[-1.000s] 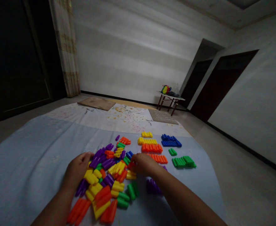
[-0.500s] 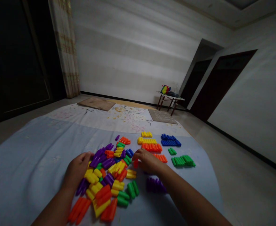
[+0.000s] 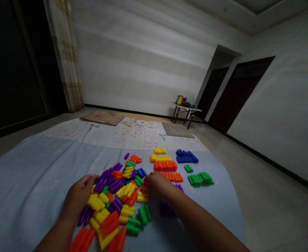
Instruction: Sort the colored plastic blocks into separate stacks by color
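Coloured plastic pieces in purple, yellow, orange, green and blue are heaped as a mixed pile [image 3: 117,204] on the pale blue part of the cloth [image 3: 51,164] in the head view. At the pile's right side, a red piece [image 3: 144,186] is pinched between the fingertips of the right hand [image 3: 156,183], palm down, with much of the piece covered by the fingers. The left hand [image 3: 79,194] is rested at the pile's left edge, its fingers curled beside the purple and yellow pieces; whether anything is gripped by it cannot be told. Beyond the right hand, 2 yellow groups [image 3: 160,158] are laid out, with 2 orange rows [image 3: 166,165] nearer. Further right, blue pieces [image 3: 187,159] are lined up, and green pieces [image 3: 201,179] are set nearer, with a smaller green group [image 3: 188,168] just behind. Purple pieces [image 3: 167,209] are partly hidden by the right forearm. A brown board [image 3: 103,118] and a greyish board [image 3: 177,130] are placed at the cloth's far side.
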Available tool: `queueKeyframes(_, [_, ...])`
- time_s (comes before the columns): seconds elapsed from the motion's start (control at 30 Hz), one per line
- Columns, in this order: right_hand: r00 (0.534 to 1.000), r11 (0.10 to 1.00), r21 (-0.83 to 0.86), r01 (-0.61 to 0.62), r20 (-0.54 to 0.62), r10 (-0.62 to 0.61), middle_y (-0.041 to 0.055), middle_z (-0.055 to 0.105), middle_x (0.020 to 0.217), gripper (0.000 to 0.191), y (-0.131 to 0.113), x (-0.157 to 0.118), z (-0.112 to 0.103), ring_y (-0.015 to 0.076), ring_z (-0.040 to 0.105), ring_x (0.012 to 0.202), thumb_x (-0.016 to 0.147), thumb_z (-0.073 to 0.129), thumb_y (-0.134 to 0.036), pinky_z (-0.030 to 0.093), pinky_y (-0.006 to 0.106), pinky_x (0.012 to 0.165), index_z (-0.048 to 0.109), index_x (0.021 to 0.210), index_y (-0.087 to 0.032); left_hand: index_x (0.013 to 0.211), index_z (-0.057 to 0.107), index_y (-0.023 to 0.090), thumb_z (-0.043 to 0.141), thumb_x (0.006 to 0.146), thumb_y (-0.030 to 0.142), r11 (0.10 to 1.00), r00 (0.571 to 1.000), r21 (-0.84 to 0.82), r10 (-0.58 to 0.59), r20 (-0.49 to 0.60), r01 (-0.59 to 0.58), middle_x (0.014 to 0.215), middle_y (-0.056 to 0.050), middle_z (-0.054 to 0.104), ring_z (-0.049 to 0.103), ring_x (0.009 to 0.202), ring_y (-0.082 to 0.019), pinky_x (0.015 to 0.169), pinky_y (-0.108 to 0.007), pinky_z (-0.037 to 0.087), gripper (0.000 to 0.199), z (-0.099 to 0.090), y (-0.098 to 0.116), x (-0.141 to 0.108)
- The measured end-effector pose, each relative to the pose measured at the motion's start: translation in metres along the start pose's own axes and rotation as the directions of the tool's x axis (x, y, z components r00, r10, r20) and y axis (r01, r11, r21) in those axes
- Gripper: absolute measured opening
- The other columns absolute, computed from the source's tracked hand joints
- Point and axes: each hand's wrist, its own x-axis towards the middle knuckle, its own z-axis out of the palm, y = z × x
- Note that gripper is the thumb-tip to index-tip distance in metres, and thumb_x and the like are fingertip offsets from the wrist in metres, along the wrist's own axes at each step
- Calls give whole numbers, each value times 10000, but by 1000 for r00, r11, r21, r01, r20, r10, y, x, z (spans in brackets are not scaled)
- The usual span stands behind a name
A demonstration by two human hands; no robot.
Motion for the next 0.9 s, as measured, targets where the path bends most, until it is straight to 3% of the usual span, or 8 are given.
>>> queueKeyframes(0.1, [1000, 1000, -10, -3, 26, 4, 97, 650, 943, 350, -3, 4, 0, 231, 610, 834, 728, 623, -386, 440, 282, 675, 647, 1027, -206, 736, 660, 214, 435, 704, 489, 1000, 1000, 3, 16, 2, -16, 779, -29, 720, 661, 775, -203, 681, -239, 508, 357, -1, -3, 2])
queueKeyframes(0.23, [995, 991, 132, 5, -98, 8, 69, 647, 976, 432, 9, 0, -9, 204, 600, 858, 709, 657, -326, 449, 269, 715, 593, 1119, -203, 749, 661, 209, 435, 709, 496, 1000, 1000, 0, -17, 0, 17, 772, -26, 722, 660, 793, -215, 676, -254, 514, 368, -1, -1, 2])
queueKeyframes(0.4, [947, 978, 210, -1, -315, 68, 84, 631, 1037, 356, 55, -12, -34, 191, 573, 935, 753, 618, -244, 433, 299, 841, 595, 1099, -160, 749, 655, 207, 442, 714, 465, 999, 999, 16, -32, 6, 32, 769, 2, 721, 651, 814, -214, 701, -260, 510, 336, -2, 7, -2])
queueKeyframes(0.5, [926, 984, 171, -52, -359, 112, 92, 625, 1034, 360, 84, -22, -45, 189, 569, 923, 758, 606, -217, 428, 312, 858, 586, 1108, -138, 757, 661, 212, 432, 715, 474, 998, 999, 42, -41, 5, 41, 759, 9, 720, 651, 805, -212, 707, -266, 510, 351, -3, 9, -2])
queueKeyframes(0.63, [946, 981, 161, -109, -287, 152, 86, 621, 1043, 350, 96, -33, -45, 178, 580, 893, 755, 600, -200, 438, 301, 834, 594, 1100, -147, 748, 664, 222, 427, 709, 484, 998, 1000, 53, -19, -10, 19, 763, 10, 722, 649, 813, -217, 710, -274, 512, 355, -2, 8, -1])
queueKeyframes(0.8, [986, 985, 167, -38, -151, 64, 74, 648, 994, 319, 77, -29, -29, 196, 581, 918, 748, 600, -186, 435, 295, 826, 631, 1064, -170, 746, 666, 229, 432, 706, 488, 998, 999, 54, -36, -3, 36, 769, 13, 721, 651, 800, -214, 720, -279, 511, 351, -2, 6, 0])
queueKeyframes(0.9, [989, 984, 179, -7, -144, 33, 76, 641, 1028, 327, 68, -21, -22, 199, 577, 943, 754, 589, -190, 430, 293, 837, 635, 1078, -183, 750, 670, 225, 431, 710, 491, 997, 999, 66, -43, 1, 43, 775, 8, 721, 652, 803, -215, 740, -286, 509, 360, -3, 6, 0])
